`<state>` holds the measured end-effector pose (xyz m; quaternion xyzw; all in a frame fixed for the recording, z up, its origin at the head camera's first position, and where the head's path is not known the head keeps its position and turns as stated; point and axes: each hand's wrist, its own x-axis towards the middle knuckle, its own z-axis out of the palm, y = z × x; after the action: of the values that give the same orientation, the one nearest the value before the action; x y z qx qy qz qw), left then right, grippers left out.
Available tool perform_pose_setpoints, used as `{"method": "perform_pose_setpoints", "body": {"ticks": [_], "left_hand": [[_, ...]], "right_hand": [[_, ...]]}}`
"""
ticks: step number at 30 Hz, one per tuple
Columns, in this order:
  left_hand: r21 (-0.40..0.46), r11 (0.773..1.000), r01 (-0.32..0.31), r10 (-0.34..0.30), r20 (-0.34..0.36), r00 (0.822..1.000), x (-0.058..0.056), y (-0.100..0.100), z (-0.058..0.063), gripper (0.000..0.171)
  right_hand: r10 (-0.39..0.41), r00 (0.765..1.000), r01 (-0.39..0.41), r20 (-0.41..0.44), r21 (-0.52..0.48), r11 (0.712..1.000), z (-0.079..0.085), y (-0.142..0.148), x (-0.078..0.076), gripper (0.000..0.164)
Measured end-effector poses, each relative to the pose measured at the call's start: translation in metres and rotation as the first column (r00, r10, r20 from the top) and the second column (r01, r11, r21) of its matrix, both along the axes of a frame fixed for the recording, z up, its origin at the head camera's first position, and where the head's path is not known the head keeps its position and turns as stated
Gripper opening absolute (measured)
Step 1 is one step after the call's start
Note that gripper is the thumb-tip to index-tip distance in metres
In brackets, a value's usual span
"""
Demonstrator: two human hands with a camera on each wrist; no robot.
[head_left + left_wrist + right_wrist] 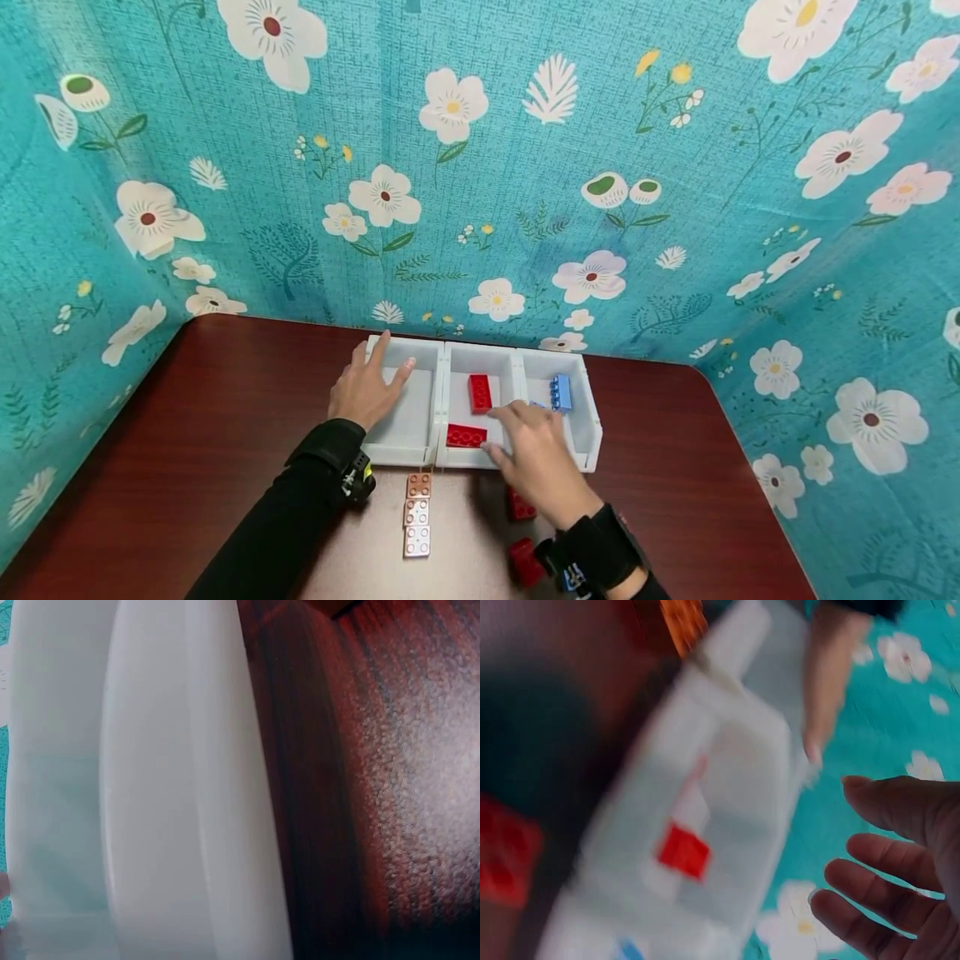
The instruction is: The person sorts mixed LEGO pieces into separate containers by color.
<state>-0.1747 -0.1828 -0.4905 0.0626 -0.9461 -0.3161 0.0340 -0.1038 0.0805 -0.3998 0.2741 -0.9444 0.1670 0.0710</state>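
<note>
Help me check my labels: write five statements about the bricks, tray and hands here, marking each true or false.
The middle compartment holds two red bricks. True.
The right hand grips a red brick. False: it holds nothing.
A blue brick lies in the left compartment. False: it's in the right compartment.
The left hand is at the left end of the tray. True.
An orange brick lies outside the tray. True.

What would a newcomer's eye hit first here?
Likely the turquoise floral cloth, filling the background beyond the table. Next, the white three-compartment tray near the table's far edge, two red bricks in its middle compartment, left hand at its left end, right hand over its front.
</note>
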Motion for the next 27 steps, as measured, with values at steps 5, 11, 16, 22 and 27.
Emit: {"method": "perform_pose_setpoints", "body": {"ticks": [5,11,16,22,27], "left_hand": [[0.006,1.0,-0.002,0.002,-0.003,1.0,0.002,0.0,0.0,0.076],[0.002,1.0,-0.004,0.004,-0.009,1.0,0.002,0.001,-0.001,0.076],[0.001,1.0,-0.005,0.005,-0.01,1.0,0.002,0.001,0.001,0.076],[0.002,1.0,-0.01,0.01,-0.008,1.0,0.003,0.0,0.001,0.076],[0.014,1.0,-0.011,0.011,-0.012,1.0,0.003,0.001,0.001,0.076]], "right_hand": [[0.041,0.999,-0.04,-0.009,0.03,0.999,-0.032,-0.026,0.025,0.039],[-0.077,0.997,0.076,0.021,0.009,0.997,-0.076,-0.061,0.06,0.046],[-0.195,0.973,0.196,-0.119,-0.007,0.981,-0.104,-0.083,0.075,0.056],[-0.236,0.945,0.243,-0.224,0.003,0.97,-0.111,-0.095,0.076,0.044],[-0.236,0.953,0.235,-0.188,-0.025,0.972,-0.101,-0.095,0.074,0.034]]}}
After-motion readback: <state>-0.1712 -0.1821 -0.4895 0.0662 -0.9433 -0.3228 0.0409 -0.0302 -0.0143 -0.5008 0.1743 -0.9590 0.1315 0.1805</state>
